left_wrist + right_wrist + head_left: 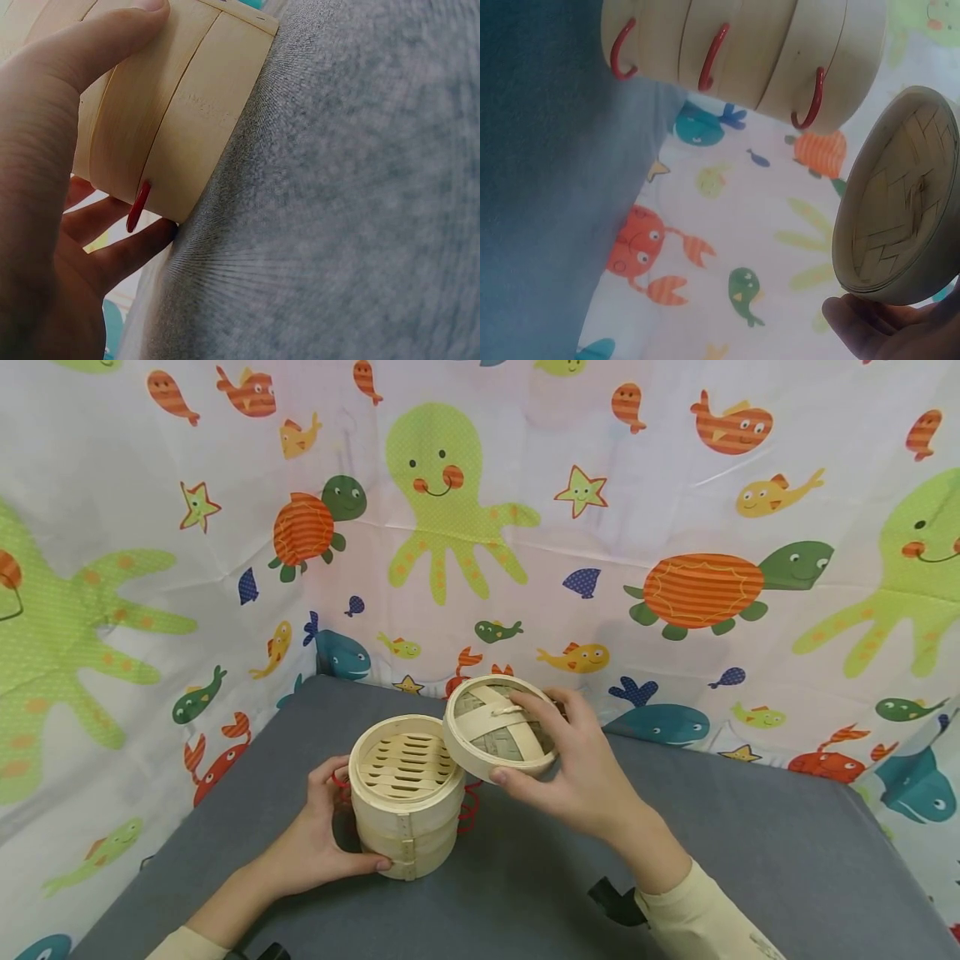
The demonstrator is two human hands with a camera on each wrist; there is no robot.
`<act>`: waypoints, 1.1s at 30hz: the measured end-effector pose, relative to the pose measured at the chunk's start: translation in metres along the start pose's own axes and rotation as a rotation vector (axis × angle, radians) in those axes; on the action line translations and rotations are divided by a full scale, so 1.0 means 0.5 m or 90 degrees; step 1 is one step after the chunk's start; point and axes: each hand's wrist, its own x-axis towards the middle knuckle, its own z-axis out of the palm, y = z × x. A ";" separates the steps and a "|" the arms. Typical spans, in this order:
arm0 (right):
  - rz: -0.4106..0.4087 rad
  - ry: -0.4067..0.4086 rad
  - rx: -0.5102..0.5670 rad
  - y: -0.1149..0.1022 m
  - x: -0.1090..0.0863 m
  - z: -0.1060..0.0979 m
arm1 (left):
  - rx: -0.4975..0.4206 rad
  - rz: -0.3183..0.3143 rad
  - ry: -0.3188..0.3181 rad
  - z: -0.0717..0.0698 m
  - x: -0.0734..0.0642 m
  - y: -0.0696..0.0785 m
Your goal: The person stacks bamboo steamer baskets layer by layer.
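A round bamboo steamer point(408, 831) of stacked tiers stands on the table, its slatted top tier uncovered. My left hand point(318, 839) grips it from the left, thumb on the front and fingers around the back. Held by the edge in my right hand point(581, 768), the woven lid point(497, 731) tilts beside and just above the steamer's right rim. The right wrist view shows the lid's woven underside point(900, 202) and several red handles point(808, 97) on the tiers. Close up in the left wrist view, my thumb point(112, 41) presses the steamer wall.
A dark grey cloth covers the table point(750, 852). Behind and at the sides hangs a white curtain point(555, 535) printed with sea animals. A black wrist mount point(618, 902) shows by the right sleeve.
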 end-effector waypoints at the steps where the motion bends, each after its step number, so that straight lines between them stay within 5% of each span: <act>1: -0.002 -0.002 0.001 -0.002 0.002 0.002 | -0.001 0.001 0.000 0.000 0.000 0.000; 33: -0.036 -0.054 0.031 -0.053 0.037 0.081 | 0.009 0.005 0.003 0.004 -0.004 -0.004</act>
